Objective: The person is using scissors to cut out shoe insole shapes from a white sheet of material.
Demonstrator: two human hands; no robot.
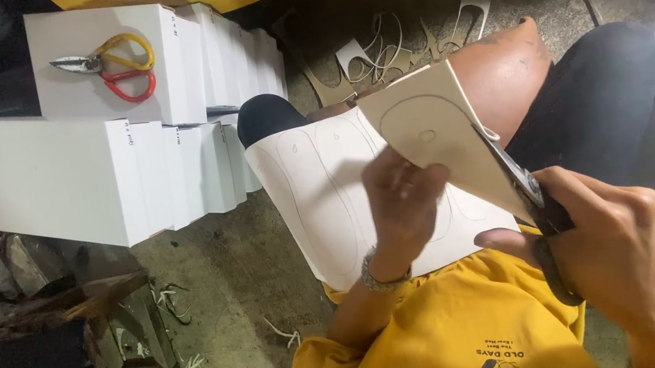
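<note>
Centre of frame: left hand (400,199) pinches the folded white card sheet (327,184), fingers pressed on its flap, sheet resting over the knee. Right hand (610,247) is closed through the handles of dark scissors (526,190), blades partly open, biting the flap's right edge along a pencilled outline.

Risks, as judged:
- flap bends, so the cut may wander off the line
- left fingertips sit near the blades
- sheet may slide off the knee

Spare yellow-and-red scissors (110,65) lie on white boxes (70,173), upper left
</note>
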